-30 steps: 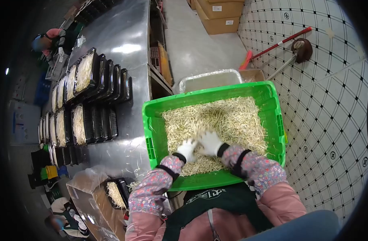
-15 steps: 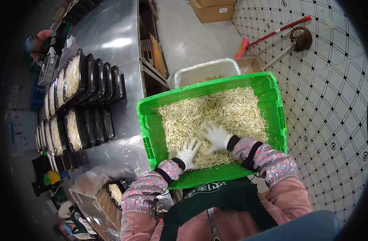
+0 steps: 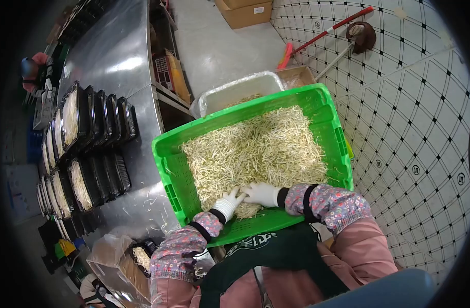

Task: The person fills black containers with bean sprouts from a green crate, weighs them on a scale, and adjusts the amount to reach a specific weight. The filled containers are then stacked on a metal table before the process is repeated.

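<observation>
At near wall of green crate [image 3: 273, 219], prob. gathering sprouts [image 3: 250, 141] lying loose inside. Holding L hand [image 3: 226, 205] & R hand [image 3: 262, 194] close together, approx. fingertip to fingertip, at pile's near edge; can't tell if gripping any. Next move prob. calling for cupping from below w/o spilling.

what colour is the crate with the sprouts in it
The crate is bright green, best seen in the head view.

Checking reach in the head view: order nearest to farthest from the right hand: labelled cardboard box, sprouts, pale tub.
1. Sprouts: in the green crate, around the right hand.
2. Pale tub: just past the crate's far rim.
3. Labelled cardboard box: top edge of view.
</observation>
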A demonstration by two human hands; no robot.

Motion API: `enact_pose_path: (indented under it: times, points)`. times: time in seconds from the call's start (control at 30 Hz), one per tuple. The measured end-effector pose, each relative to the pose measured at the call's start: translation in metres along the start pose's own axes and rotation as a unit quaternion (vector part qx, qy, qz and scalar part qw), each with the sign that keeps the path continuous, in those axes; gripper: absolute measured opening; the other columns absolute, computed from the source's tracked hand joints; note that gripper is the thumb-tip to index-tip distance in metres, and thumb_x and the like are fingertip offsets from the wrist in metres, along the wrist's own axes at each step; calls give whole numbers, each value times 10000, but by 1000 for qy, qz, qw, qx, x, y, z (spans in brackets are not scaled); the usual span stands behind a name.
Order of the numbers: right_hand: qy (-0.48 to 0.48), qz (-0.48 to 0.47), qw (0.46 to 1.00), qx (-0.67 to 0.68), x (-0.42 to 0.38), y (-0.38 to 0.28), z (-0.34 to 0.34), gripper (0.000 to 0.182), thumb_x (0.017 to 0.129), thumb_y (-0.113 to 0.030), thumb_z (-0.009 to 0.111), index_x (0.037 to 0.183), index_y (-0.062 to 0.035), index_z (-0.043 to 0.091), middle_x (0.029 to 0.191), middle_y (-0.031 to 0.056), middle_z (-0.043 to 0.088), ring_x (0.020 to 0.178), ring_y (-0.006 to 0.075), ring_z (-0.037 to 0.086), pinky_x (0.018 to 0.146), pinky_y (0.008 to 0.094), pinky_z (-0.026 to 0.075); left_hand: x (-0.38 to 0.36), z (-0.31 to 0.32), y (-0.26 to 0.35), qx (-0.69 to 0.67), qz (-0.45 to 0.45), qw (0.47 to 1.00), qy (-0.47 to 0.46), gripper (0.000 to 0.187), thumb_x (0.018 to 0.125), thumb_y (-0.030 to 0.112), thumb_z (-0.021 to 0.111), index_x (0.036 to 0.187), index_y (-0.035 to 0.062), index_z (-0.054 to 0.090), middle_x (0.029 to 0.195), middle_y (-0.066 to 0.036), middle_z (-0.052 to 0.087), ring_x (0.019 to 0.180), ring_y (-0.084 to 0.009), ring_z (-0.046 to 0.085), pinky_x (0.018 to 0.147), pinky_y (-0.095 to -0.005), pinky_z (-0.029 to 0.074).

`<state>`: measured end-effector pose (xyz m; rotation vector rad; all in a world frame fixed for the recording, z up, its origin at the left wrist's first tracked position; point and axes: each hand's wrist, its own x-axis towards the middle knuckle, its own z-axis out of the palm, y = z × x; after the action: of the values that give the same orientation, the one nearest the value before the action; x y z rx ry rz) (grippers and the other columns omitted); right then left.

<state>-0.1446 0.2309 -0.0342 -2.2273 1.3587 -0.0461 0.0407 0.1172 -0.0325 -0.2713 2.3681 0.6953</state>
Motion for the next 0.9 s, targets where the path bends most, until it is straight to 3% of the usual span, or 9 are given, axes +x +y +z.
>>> enact_pose_path:
  times: [0.13,0.2,0.3,0.33,0.43,0.53,0.6,0.67,0.9]
  points:
    - [-62,74,974,207,15,20,-32,516,753,-89,634,1259,-156,560,1351,171,461,1075,343,555,848,419,521,-9,-20,-25,-178,7,974,138,718,716,-6,659,1367,209,446,1335,-210,429,1018,-441,570,852,-448,526]
    - [137,69,940,306,16,27,-46,659,736,-94,664,1370,-135,487,1427,211,399,1236,386,474,1003,442,448,-24,-56,-15,-221,-40,962,153,742,706,21,696,1384,209,457,1412,-213,385,1144,-455,516,949,-456,489]
    - [140,147,944,261,1,39,-82,758,769,-153,696,1457,-106,379,1523,243,280,1413,384,282,1144,443,292,-41,-80,-12,-106,-126,957,237,888,666,116,792,1454,247,403,1572,-167,204,1328,-445,379,1032,-430,447]
    - [178,154,937,258,-15,49,-88,794,784,-128,689,1485,-85,319,1546,265,214,1442,375,225,1161,434,257,-53,-82,-18,-154,-120,935,296,769,689,106,775,1395,201,484,1520,-175,317,1308,-417,415,1061,-439,413]
    - [383,255,866,197,-85,63,-128,588,797,-138,716,1351,-86,525,1366,189,527,1306,340,464,1110,411,349,-91,-94,-26,-114,-119,844,510,463,740,83,729,1194,99,636,1297,-159,554,1235,-346,487,1045,-427,411]
    - [451,437,777,-24,-162,88,-153,568,796,-207,747,1291,-10,549,1338,209,544,1245,342,512,1076,421,383,-117,-101,-44,-38,-273,759,590,597,734,121,758,1288,45,548,1328,-193,508,1250,-349,460,1075,-442,362]
    - [434,542,718,-55,-190,111,-129,624,798,-357,748,1255,21,556,1283,238,571,1206,371,534,1032,416,417,-96,-42,-120,-271,-327,672,606,615,797,256,775,1290,-25,538,1283,-183,559,1187,-319,511,1042,-384,383]
    - [333,565,700,284,-198,130,-119,685,797,-422,745,1269,32,542,1217,240,614,1147,365,583,991,383,447,-91,-76,-104,-508,-351,653,438,528,844,331,740,1215,-21,610,1115,-155,660,1018,-260,604,939,-346,448]
    - [491,457,630,392,-201,154,-80,304,766,-93,740,1049,-6,672,899,31,701,788,126,634,741,278,506,-93,-65,-105,-497,-282,655,494,376,856,276,738,1115,13,667,1004,-66,695,893,-152,618,799,-307,493]
